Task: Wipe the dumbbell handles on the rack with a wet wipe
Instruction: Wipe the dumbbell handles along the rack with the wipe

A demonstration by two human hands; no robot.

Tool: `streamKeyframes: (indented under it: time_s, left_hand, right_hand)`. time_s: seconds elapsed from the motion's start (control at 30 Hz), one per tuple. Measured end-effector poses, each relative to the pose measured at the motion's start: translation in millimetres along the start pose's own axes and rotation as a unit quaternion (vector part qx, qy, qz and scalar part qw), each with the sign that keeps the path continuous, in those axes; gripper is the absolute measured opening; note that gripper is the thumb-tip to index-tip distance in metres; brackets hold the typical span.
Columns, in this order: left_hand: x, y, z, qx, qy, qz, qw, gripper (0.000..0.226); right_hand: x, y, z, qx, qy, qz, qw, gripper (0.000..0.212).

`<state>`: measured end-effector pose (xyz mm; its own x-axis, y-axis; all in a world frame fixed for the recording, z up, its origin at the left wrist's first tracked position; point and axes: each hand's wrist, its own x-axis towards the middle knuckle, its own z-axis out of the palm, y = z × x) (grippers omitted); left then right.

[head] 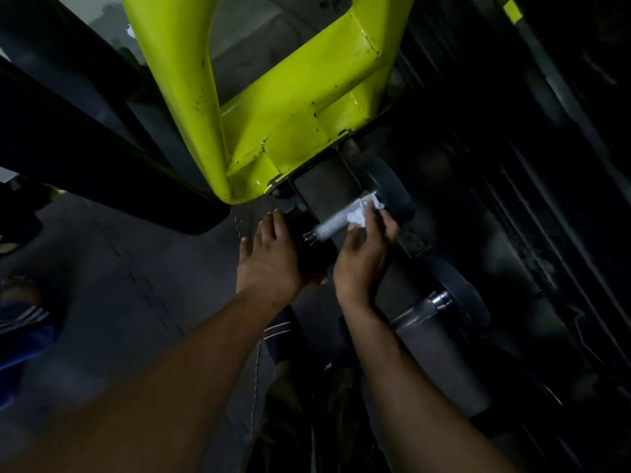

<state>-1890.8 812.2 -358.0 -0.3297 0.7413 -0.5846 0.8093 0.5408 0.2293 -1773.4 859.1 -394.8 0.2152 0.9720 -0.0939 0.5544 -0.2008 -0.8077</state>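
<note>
A dumbbell lies on the dark rack, its knurled silver handle [336, 221] running between two black heads. My right hand [365, 254] holds a crumpled white wet wipe [363, 211] against the right part of that handle, fingers curled over it. My left hand [271, 257] rests on the dumbbell's near black head [316, 254], fingers extended along its side. A second dumbbell, with a dull grey handle [415, 314] and chrome collar, lies lower right on the same rack.
A lime-green steel frame [273, 107] rises directly behind the dumbbell. Black padded beams [68, 131] cross at the left. Grey rubber floor [119, 302] lies below left, with someone's shoe [24, 322] at the left edge. The rack's right side is very dark.
</note>
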Motion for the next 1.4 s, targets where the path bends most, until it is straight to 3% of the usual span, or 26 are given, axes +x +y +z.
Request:
streamKeyframes:
  time_s: [0.1, 0.2, 0.27, 0.37, 0.53, 0.67, 0.83, 0.97, 1.1, 1.23, 1.4]
  left_hand:
    - [0.3, -0.7, 0.3, -0.001, 0.005, 0.005, 1.0, 0.145]
    - [0.6, -0.9, 1.3, 0.005, 0.003, 0.002, 1.0, 0.147]
    - [0.4, -1.0, 1.7, 0.003, 0.005, 0.001, 1.0, 0.147]
    - [0.1, -1.0, 0.5, -0.002, 0.004, 0.004, 1.0, 0.146]
    - [-0.9, -0.3, 0.6, -0.002, 0.006, 0.004, 1.0, 0.145]
    - [-1.9, 0.1, 0.7, -0.008, 0.009, 0.005, 1.0, 0.143]
    - [0.2, 1.0, 2.3, -0.027, 0.009, -0.007, 1.0, 0.139]
    - [0.5, -0.2, 2.9, -0.024, 0.007, -0.005, 1.0, 0.142]
    - [0.4, -0.3, 2.1, -0.028, 0.002, 0.0, 1.0, 0.138]
    - [-0.7, 0.1, 2.0, -0.025, 0.011, -0.001, 1.0, 0.139]
    - [-1.5, 0.5, 0.3, -0.022, 0.006, 0.0, 1.0, 0.143]
  right_hand:
    - [-6.0, 3.6, -6.1, -0.144, -0.052, -0.081, 0.985, 0.055]
    - [-2.3, 2.3, -14.8, -0.334, -0.097, -0.186, 0.919, 0.065]
    - [9.7, -3.9, -14.2, -0.402, -0.127, -0.205, 0.883, 0.067]
    - [31.5, -18.8, -8.6, -0.448, -0.175, -0.187, 0.857, 0.064]
    - [51.6, -53.5, -3.6, -0.479, -0.304, -0.138, 0.812, 0.04]
    - [59.8, -68.6, 10.0, -0.437, -0.426, -0.086, 0.787, 0.029]
    - [48.7, -74.5, 16.8, -0.286, -0.533, 0.038, 0.796, 0.035]
    - [29.3, -46.9, 7.0, -0.145, -0.489, 0.076, 0.857, 0.037]
    - [3.5, -28.5, -9.8, -0.013, -0.445, 0.119, 0.887, 0.034]
    - [-10.3, -20.2, -13.4, 0.03, -0.375, 0.164, 0.912, 0.035]
    - [-14.4, -15.7, -12.2, 0.024, -0.292, 0.247, 0.923, 0.015]
